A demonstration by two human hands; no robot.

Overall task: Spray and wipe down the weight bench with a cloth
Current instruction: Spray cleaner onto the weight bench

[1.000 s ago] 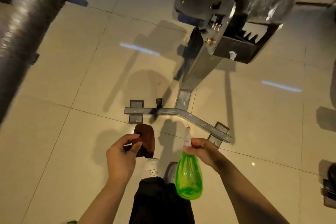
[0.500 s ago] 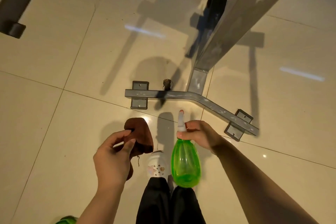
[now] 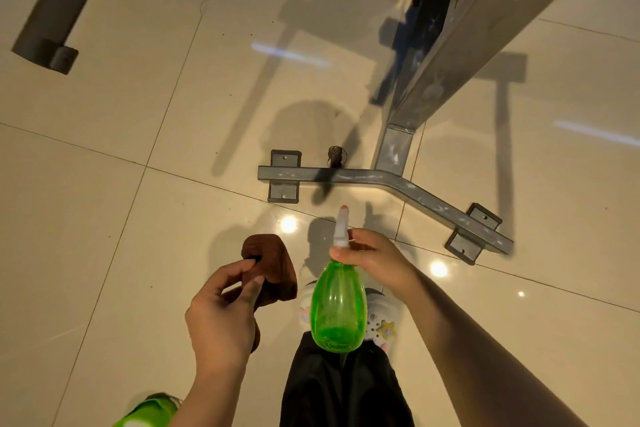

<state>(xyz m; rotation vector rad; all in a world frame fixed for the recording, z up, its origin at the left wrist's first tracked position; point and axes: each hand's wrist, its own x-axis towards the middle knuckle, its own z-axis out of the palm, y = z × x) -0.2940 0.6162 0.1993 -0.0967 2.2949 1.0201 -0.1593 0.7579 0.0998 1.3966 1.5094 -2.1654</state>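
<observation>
A: Presently, left hand [image 3: 221,315] pinches brown cloth [image 3: 273,265]; right hand [image 3: 375,258] wraps spray bottle [image 3: 338,308] neck, nozzle forward.

B: Bench frame [image 3: 446,76] just ahead; both tools look ready for spraying.

Pretty dim, warm yellowish light overall. Glare is thrown off the glossy floor tiles [image 3: 104,253] as small round hotspots and pale streaks, so lamps overhead are implied. Long soft shadows are cast across the floor by the bench frame [image 3: 450,73]. Some motion blur is seen top left, and lines are bent toward the edges by the wide lens.
</observation>
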